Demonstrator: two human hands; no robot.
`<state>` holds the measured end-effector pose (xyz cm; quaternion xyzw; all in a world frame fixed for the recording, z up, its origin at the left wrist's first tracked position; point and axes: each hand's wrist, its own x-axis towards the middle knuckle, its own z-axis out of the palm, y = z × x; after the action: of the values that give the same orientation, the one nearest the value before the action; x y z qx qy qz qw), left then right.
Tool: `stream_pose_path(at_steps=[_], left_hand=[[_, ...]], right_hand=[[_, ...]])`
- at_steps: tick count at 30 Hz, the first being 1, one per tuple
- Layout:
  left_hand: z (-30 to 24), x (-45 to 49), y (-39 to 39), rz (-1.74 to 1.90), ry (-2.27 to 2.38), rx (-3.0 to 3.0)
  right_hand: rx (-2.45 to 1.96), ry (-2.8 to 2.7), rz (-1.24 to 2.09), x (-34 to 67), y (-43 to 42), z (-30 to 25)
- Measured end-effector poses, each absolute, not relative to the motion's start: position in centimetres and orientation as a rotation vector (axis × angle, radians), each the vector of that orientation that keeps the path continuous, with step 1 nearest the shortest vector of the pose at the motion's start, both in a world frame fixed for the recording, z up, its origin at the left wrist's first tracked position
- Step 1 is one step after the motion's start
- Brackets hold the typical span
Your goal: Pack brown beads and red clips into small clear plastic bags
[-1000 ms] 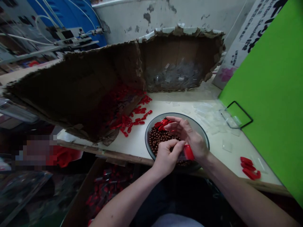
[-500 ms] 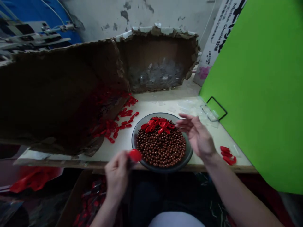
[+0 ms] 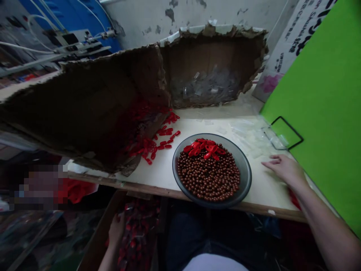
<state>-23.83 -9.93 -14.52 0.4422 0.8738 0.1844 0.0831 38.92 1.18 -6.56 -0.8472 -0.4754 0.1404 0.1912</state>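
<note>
Gray bowl near the front table edge, loaded with small brown beads, red plastic bits heaped on top. Hard, light, rolly-looking stuff, so probably best grabbed by the bowl's rim. Right hand lying open on the table, fingers loose. Left hand down in a box of red bits below, grip impossible to tell. Bare table between bowl and right hand, torn cardboard on the left.

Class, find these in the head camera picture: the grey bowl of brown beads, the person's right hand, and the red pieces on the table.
Grey bowl (image 3: 246, 167): head view, right rim.
Right hand (image 3: 284, 169): head view, back of hand.
Red pieces (image 3: 168, 146): head view, one piece left of the bowl.
</note>
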Motion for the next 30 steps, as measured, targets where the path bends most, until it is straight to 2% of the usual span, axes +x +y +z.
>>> stream_pose_path(at_steps=[4,7,8,11,15,21,27,30], left_hand=[[-10.5,-18.0,-7.1,1.09,2.504,1.262],[-6.3,-11.3,-4.7,1.252,2.325,1.434],[-5.0,-8.9,-4.1,1.292,2.138,1.592],[-2.5,-2.6,-2.9,1.063,1.809,2.049],[-1.6,1.4,-2.7,0.671,1.773,2.242],[-1.9,1.3,-2.8,0.548,1.767,2.274],[-1.8,0.8,-2.4,0.658,1.68,2.188],[-1.1,0.8,-1.9,0.828,1.563,2.089]], right_hand=[[-1.934,-1.451,0.356,33.4,0.5,-1.1],[-1.619,-2.001,0.513,28.6,1.2,0.7],[-1.528,-2.197,0.539,27.3,1.6,0.6],[-1.526,-2.586,0.424,24.4,3.2,-0.8],[-1.519,-2.722,0.381,21.5,4.0,-2.7],[-1.332,-2.651,0.656,19.0,3.6,-2.7],[-1.245,-1.946,1.401,21.7,3.6,-1.6],[-1.191,-1.649,1.553,22.3,3.0,-0.7]])
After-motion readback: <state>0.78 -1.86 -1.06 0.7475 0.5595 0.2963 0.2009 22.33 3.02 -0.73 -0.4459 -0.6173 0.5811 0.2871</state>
